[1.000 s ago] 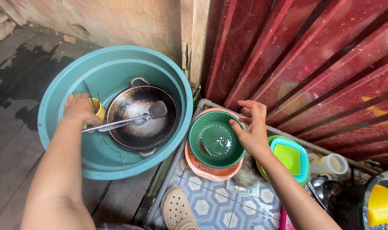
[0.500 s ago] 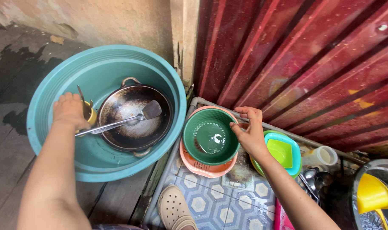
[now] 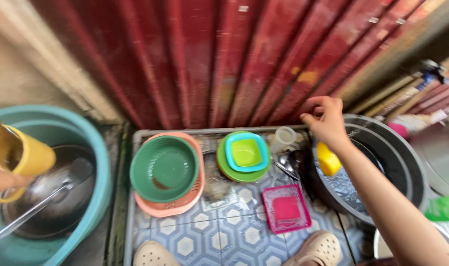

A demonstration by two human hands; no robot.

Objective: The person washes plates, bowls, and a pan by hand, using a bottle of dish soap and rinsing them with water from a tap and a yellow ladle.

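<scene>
In the head view, the left hand (image 3: 0,184) shows only partly at the left edge, clamped on a yellow cup (image 3: 22,155) held tilted above the dark pan (image 3: 52,207) inside the teal basin (image 3: 93,162). A metal spatula (image 3: 47,194) lies in that pan. The right hand (image 3: 325,118) hovers over the near rim of the dark tub (image 3: 387,148) of water, fingers pinched together and holding nothing, just above a yellow scoop (image 3: 328,158). Left of the tub sit a green bowl (image 3: 162,170) in a pink basket (image 3: 192,197), nested small bowls (image 3: 245,153) and a pink tray (image 3: 286,208) on the tiled floor (image 3: 219,231).
</scene>
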